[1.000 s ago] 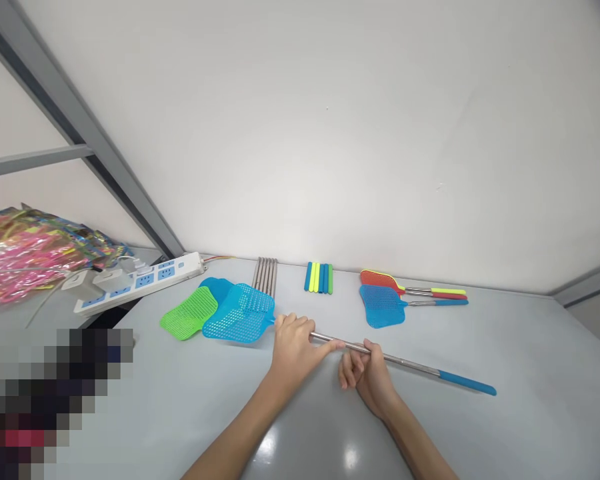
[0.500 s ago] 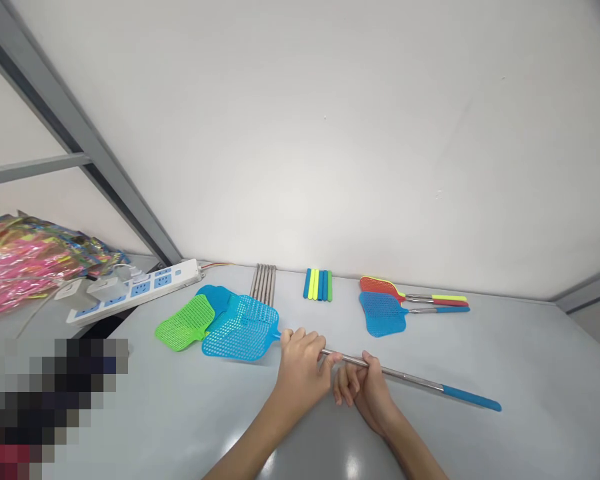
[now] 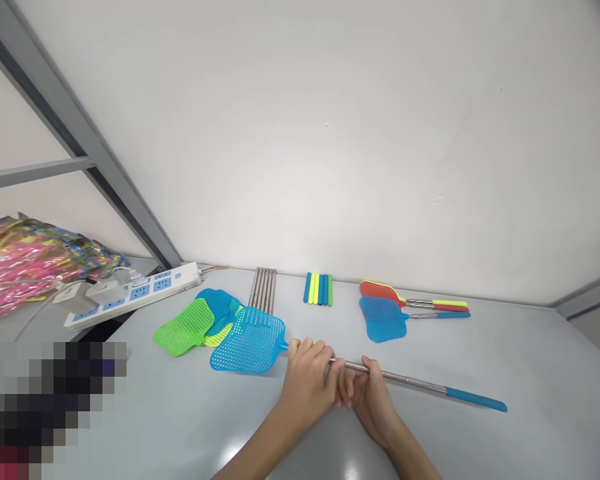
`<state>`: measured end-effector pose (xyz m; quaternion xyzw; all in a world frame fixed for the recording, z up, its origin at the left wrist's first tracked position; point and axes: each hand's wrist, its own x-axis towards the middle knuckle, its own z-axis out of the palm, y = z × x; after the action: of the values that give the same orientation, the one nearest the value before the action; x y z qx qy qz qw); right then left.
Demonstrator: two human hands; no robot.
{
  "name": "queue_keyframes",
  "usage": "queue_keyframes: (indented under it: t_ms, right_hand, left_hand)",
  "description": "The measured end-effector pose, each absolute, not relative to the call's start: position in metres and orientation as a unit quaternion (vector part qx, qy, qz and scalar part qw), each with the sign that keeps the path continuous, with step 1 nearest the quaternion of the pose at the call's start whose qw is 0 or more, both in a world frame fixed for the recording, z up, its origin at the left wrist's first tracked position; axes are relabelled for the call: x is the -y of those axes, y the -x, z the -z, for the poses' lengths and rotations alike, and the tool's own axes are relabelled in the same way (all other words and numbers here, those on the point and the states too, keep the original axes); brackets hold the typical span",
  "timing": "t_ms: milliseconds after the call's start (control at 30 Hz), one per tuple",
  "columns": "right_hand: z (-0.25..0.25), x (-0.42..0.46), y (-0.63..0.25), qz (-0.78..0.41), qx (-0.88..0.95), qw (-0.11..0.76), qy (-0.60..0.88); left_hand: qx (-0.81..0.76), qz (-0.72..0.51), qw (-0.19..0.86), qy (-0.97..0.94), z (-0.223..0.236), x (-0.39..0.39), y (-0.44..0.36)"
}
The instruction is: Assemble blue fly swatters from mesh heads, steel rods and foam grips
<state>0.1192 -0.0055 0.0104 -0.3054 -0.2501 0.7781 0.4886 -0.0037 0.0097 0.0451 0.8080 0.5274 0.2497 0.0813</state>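
Note:
Both my hands hold one fly swatter [image 3: 250, 341] with a blue mesh head, an extended metal rod and a blue grip at its right end. My left hand [image 3: 307, 377] wraps round the rod just beside the head. Farther along, my right hand [image 3: 373, 397] pinches the rod from below between thumb and fingers. The swatter slants slightly down to the right above the table. Behind its head lie loose swatter heads: a green one [image 3: 185, 327], blue ones [image 3: 219, 305] and a partly hidden yellow one [image 3: 219, 335].
Several metal rods [image 3: 264, 288] lie side by side near the wall. Blue, yellow and green grip sleeves [image 3: 319, 289] form a row beside them. Swatters with grips [image 3: 384, 319] lie at right. At left are a power strip [image 3: 150, 288] with plugs and plastic-wrapped colourful goods [image 3: 35, 257].
The held swatter has shifted slightly right and down with my hands, uncovering part of the yellow head. My left hand has moved closer to my right hand.

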Motion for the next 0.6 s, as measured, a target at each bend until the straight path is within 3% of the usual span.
queue_keyframes:
  t_ms: [167,400,500,600]
  right_hand:
    - [-0.014,0.002,-0.125,-0.783,0.234,0.481,0.316]
    - [-0.018,-0.002,-0.134,-0.805,0.139,0.485,0.311]
    - [-0.018,-0.001,-0.134,-0.815,0.116,0.475,0.309]
    - [-0.016,0.000,-0.134,-0.816,0.137,0.476,0.299]
  left_hand:
    - [-0.503,-0.265,0.127,-0.812,-0.049,-0.014,0.006]
    - [-0.381,-0.383,0.230,-0.809,-0.056,0.006,-0.006]
    - [-0.325,-0.398,0.307,-0.801,-0.056,0.017,-0.014]
    - [-0.381,-0.461,0.418,-0.683,-0.051,0.021,-0.020]
